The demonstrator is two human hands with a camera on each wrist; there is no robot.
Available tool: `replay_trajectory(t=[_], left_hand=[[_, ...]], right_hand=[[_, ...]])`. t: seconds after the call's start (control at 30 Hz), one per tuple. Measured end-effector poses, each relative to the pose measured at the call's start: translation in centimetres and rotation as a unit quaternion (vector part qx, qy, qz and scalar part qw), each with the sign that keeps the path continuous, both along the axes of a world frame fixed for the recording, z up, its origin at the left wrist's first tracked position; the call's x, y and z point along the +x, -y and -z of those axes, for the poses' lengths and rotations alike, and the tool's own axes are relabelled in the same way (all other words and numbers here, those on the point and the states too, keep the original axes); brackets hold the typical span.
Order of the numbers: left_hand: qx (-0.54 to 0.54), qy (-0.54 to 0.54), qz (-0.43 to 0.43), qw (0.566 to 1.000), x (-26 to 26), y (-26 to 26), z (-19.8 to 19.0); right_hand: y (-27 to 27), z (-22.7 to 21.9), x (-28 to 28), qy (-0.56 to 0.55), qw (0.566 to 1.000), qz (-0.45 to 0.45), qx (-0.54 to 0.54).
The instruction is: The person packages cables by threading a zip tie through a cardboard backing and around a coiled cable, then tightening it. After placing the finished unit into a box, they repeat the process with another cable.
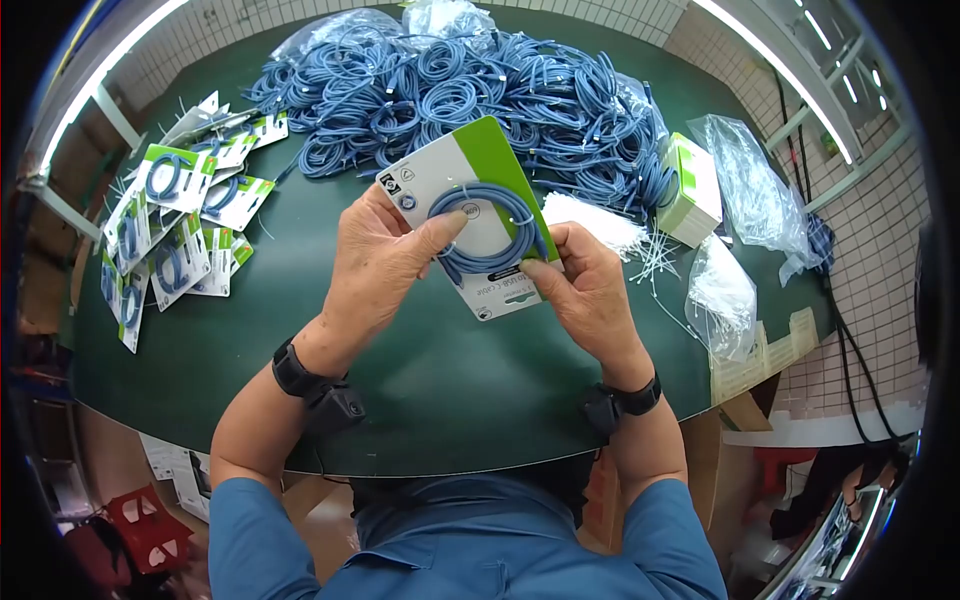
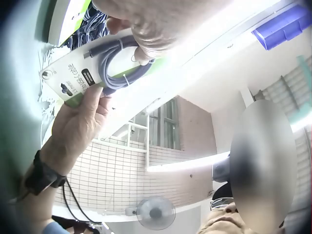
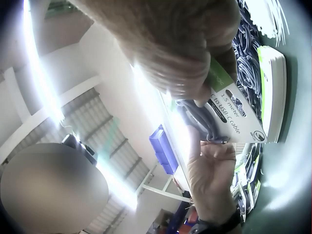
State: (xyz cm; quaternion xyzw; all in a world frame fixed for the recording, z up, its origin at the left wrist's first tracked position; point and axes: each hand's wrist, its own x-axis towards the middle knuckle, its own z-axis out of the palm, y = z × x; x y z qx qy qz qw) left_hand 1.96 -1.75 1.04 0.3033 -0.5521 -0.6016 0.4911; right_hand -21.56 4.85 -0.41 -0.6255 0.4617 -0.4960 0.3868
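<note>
A white and green card (image 1: 485, 290) with a coiled blue cable (image 1: 478, 262) on its front is held up over the table, tilted. In the head view the left hand (image 1: 375, 255) grips the card's left side, its thumb lying on the coil. Opposite it, the right hand (image 1: 590, 290) pinches the lower right edge, thumb on the front near the cable. The left wrist view shows the coil (image 2: 108, 68) fastened with thin ties and the right hand (image 2: 73, 129) at the card's edge. Fingers behind the card are mostly hidden.
A large heap of blue cables (image 1: 440, 100) spans the table's back. Carded cables (image 1: 180, 265) lie piled at left. At right are a stack of cards (image 1: 692, 190), white ties (image 1: 600, 222), a bag of ties (image 1: 722, 300) and clear plastic bags (image 1: 750, 190).
</note>
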Motion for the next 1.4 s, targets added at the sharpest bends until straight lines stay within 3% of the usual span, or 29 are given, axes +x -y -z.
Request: replay_trajectory(t=[0.27, 0.37, 0.43, 0.47, 0.53, 0.57, 0.6, 0.67, 0.7, 0.77, 0.8, 0.83, 0.87, 0.9, 0.93, 0.97, 1.0, 1.1, 1.13, 1.17, 1.2, 1.23, 1.27, 1.37, 1.4], left_hand=[[0.042, -0.062, 0.067, 0.995, 0.6, 0.2, -0.5], [0.048, -0.059, 0.044, 0.996, -0.2, -0.2, -1.0], [0.009, -0.025, 0.069, 0.997, 0.2, -0.5, -1.8], [-0.007, -0.017, 0.089, 0.996, 0.5, -0.6, -2.0], [-0.051, -0.038, 0.071, 0.995, 0.2, -0.6, -1.3], [-0.037, -0.063, 0.059, 0.996, 0.1, -0.9, -1.9], [-0.035, -0.099, 0.075, 0.992, 0.3, -1.2, -2.3], [-0.067, -0.144, 0.092, 0.983, -0.4, -1.4, -2.1], [-0.08, -0.128, 0.099, 0.984, -0.1, -2.0, -2.5], [-0.119, -0.114, 0.093, 0.982, 0.0, -2.7, -2.9], [-0.146, -0.114, 0.082, 0.979, -0.5, -2.7, -2.6], [-0.147, -0.114, 0.063, 0.981, -1.5, -2.3, -1.9], [-0.257, -0.084, -0.023, 0.962, -3.0, -1.6, -1.1], [-0.362, -0.049, -0.108, 0.925, -4.2, -1.0, -0.6], [-0.36, -0.046, -0.124, 0.924, -5.3, -0.7, -0.1], [-0.315, -0.053, -0.088, 0.943, -6.0, -0.6, 0.0], [-0.271, -0.061, -0.05, 0.959, -6.5, -0.5, 0.4], [-0.307, -0.034, -0.082, 0.948, -7.0, -1.0, 0.3], [-0.324, -0.022, -0.09, 0.942, -7.0, -0.9, 0.2], [-0.323, -0.021, -0.097, 0.941, -6.3, -1.1, -0.3], [-0.328, -0.013, -0.072, 0.942, -5.8, -1.6, -0.7], [-0.332, -0.006, -0.045, 0.942, -5.2, -2.2, -1.1], [-0.337, 0.001, -0.017, 0.941, -5.0, -2.5, -1.2], [-0.33, 0.007, -0.026, 0.944, -4.3, -2.8, -1.3], [-0.327, 0.012, -0.028, 0.945, -4.2, -2.8, -1.3]], right_hand=[[0.4, 1.4, -0.3, -0.022, 0.999, -0.02, 0.014], [0.1, 1.2, -0.2, -0.05, 0.999, -0.006, -0.004], [-0.4, -0.5, -0.3, -0.217, 0.976, 0.017, 0.002], [-0.3, -0.6, 0.2, -0.119, 0.993, -0.018, 0.011], [0.2, -1.0, -2.8, -0.264, 0.958, -0.082, 0.074], [0.7, 0.5, -6.1, -0.336, 0.936, -0.085, 0.052], [0.9, -1.1, -5.2, -0.334, 0.928, -0.06, 0.154], [2.9, 1.4, -8.3, -0.373, 0.919, -0.013, 0.13], [2.9, 2.1, -7.9, -0.381, 0.916, -0.033, 0.122], [3.3, 4.1, -6.5, -0.301, 0.948, 0.062, -0.086], [3.2, 3.8, -6.2, -0.303, 0.948, 0.042, -0.09], [3.1, 3.2, -6.3, -0.419, 0.906, 0.044, -0.035], [3.0, 3.0, -6.7, -0.529, 0.847, 0.048, 0.018], [3.2, 3.8, -7.3, -0.532, 0.846, 0.033, 0.009], [3.9, 5.3, -8.3, -0.509, 0.857, 0.074, 0.032], [4.6, 7.1, -9.9, -0.482, 0.866, 0.116, 0.055], [6.3, 8.6, -11.5, -0.484, 0.867, 0.104, 0.049], [10.4, 14.8, -22.8, -0.583, 0.785, 0.154, 0.142], [9.7, 14.2, -21.2, -0.585, 0.786, 0.148, 0.138], [6.8, 12.6, -17.9, -0.725, 0.668, 0.165, -0.023], [3.8, 10.9, -14.7, -0.821, 0.512, 0.172, -0.184], [2.6, 10.1, -13.2, -0.867, 0.326, 0.172, -0.335], [4.2, 10.9, -14.3, -0.867, 0.325, 0.168, -0.338], [11.2, 14.7, -17.9, -0.491, 0.41, 0.175, -0.748], [10.8, 14.8, -18.8, -0.491, 0.411, 0.173, -0.749]])
